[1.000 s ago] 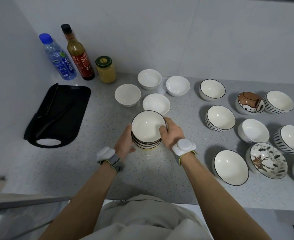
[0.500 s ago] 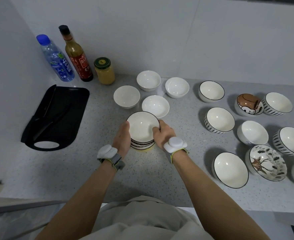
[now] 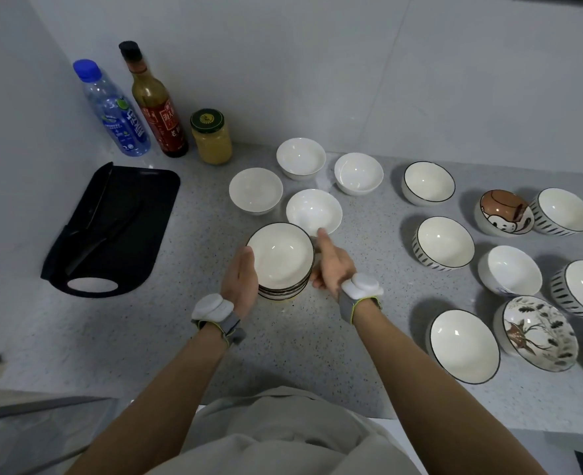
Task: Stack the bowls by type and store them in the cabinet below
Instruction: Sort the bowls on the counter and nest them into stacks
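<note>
A stack of black-rimmed bowls (image 3: 281, 258) stands on the grey counter (image 3: 180, 337) in the middle. My left hand (image 3: 238, 282) lies flat against the stack's left side, fingers straight. My right hand (image 3: 333, 265) is at the stack's right side, its index finger stretched past the rim and its thumb touching the lower bowls. Behind the stack stand several plain white bowls (image 3: 313, 210). To the right are black-rimmed bowls (image 3: 428, 181), striped bowls (image 3: 442, 243), a cartoon bowl (image 3: 504, 212) and a deer-pattern bowl (image 3: 538, 332).
A black cutting board (image 3: 139, 207) with a knife on it lies at the left. A water bottle (image 3: 115, 111), a sauce bottle (image 3: 158, 104) and a jar (image 3: 212, 137) stand by the wall. The counter's front edge runs just before my body.
The stack has shifted slightly left and away. My right thumb has come off the top rim and the index finger has straightened. The left hand now lies flat against the stack's side.
</note>
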{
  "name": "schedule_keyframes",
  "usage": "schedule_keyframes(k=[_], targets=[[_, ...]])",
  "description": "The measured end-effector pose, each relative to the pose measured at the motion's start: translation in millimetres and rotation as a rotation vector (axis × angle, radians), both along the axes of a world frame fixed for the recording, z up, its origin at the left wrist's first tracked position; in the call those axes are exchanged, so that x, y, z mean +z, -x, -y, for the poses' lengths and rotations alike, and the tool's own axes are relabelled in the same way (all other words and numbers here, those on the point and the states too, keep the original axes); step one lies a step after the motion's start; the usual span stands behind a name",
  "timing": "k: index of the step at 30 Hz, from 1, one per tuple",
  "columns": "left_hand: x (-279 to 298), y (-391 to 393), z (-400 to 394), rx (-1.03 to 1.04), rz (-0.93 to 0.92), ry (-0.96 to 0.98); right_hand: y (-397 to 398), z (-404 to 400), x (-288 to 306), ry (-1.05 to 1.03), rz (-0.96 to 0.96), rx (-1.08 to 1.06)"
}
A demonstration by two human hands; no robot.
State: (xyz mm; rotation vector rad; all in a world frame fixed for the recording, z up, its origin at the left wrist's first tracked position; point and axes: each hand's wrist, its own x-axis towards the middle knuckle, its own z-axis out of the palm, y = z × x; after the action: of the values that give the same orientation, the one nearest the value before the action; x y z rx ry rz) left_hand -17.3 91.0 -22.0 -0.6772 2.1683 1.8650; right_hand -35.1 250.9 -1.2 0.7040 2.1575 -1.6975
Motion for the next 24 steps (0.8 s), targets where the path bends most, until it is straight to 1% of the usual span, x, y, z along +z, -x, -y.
schedule_keyframes(k=[2, 4, 9, 14, 17, 21, 24], targets=[[-1.5, -0.2, 0.3, 0.015, 0.009, -0.001, 14.2, -3.7, -4.6, 0.051, 0.025, -0.199], [-2.0, -0.5, 0.8, 0.023, 0.001, -0.009, 28.5, -5.7, -9.5, 0.050, 0.068, -0.292], [-0.6, -1.5, 0.4, 0.019, -0.060, -0.017, 53.9, -6.3, -17.9, 0.059, 0.156, -0.257], [2.7, -4.9, 1.7, -0.001, -0.146, -0.049, 61.5, -7.4, -12.6, 0.064, 0.105, -0.236], [6.6, -6.2, 0.8, -0.037, -0.191, -0.042, 64.2, -10.0, -15.3, 0.116, 0.076, -0.259], [12.7, -8.8, 0.2, -0.051, -0.174, -0.047, 61.1, -19.5, -8.7, 0.230, 0.046, -0.301], [11.8, -10.9, 0.0, -0.051, -0.142, -0.076, 58.0, -28.5, 4.2, 0.245, -0.017, -0.287]])
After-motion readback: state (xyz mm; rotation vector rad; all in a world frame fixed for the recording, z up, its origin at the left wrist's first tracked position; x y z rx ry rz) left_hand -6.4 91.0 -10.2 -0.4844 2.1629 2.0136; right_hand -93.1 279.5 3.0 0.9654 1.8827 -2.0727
